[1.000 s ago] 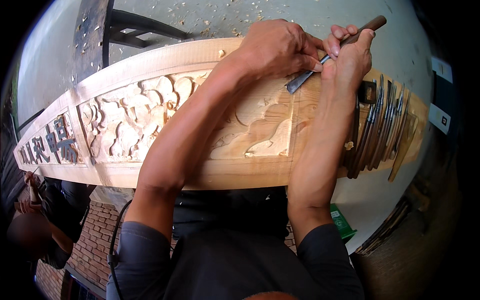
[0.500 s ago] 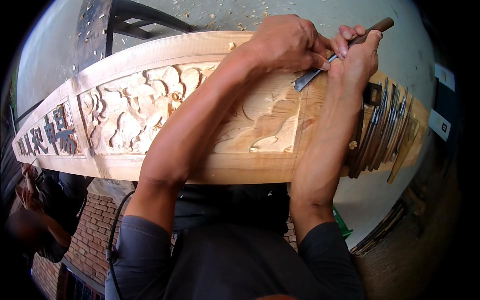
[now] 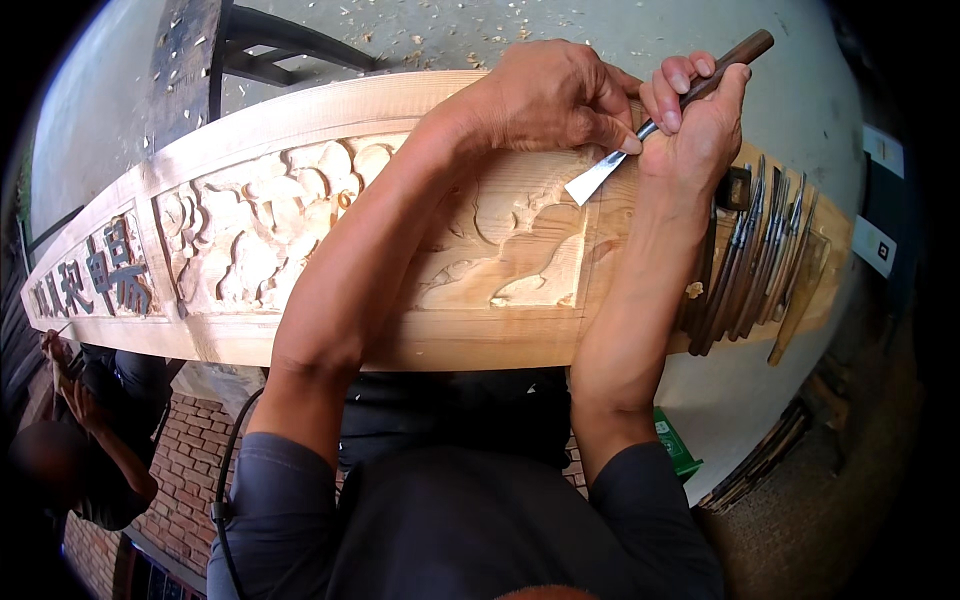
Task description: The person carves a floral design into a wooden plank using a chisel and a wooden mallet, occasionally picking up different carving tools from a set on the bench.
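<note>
My right hand (image 3: 700, 125) is wrapped around the dark wooden handle of a wood chisel (image 3: 597, 182). Its flared steel blade slants down toward me and to the left, the edge at the uncarved upper right of a recessed panel (image 3: 548, 225). At the chisel's neck, just above the blade, the thumb and fingers of my left hand (image 3: 562, 98) are closed. Several fingers there are hidden behind the thumb and knuckles. Both hands are over a long pale wooden board (image 3: 480, 345) with carved relief, partly covered by my left forearm.
Several carving tools (image 3: 750, 265) lie side by side on the board's right end, beside a small dark block (image 3: 734, 188). Dark raised characters (image 3: 122, 265) stand at the far left. A black trestle (image 3: 290, 45) is behind. At lower left, another person's hands (image 3: 75, 385) work near the board.
The chisel and both hands have shifted slightly left and toward me. Its blade has turned, so its flat face now shows bright. The other person's hands have moved a little.
</note>
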### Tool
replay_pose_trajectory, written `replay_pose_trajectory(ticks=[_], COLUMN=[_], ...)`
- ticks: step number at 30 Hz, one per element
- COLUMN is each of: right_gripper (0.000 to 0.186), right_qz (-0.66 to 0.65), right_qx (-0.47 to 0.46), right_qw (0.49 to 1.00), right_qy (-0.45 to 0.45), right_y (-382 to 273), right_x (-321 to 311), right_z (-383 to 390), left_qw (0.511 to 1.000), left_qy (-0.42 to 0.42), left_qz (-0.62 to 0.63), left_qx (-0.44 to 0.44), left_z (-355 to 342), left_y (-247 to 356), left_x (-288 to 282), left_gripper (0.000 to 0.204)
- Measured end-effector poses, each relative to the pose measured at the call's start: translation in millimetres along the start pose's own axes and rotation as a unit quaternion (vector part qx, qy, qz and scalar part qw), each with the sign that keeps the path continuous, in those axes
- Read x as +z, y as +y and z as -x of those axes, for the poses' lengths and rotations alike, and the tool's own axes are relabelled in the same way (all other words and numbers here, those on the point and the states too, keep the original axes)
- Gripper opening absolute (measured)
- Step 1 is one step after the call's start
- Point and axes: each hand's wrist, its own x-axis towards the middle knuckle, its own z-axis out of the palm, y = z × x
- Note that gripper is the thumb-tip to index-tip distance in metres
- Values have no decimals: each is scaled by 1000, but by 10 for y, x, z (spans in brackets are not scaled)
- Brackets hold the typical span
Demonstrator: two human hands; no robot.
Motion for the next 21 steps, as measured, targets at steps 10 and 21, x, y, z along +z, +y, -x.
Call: replay_pose_trajectory(ticks=[10,21], right_gripper=[60,58], right_qz=[-149,-29], right_qx=[23,-19], right_qw=[983,999], right_qy=[-105,-24], right_y=[-4,23], right_x=[-569,-395], right_z=[-313,-247], left_qw=[995,984], left_qy=[26,63], left_qz=[-94,-164], left_qx=[12,18], left_z=[-40,-45], left_y=[29,121], left_x=[84,142], left_gripper=[26,28])
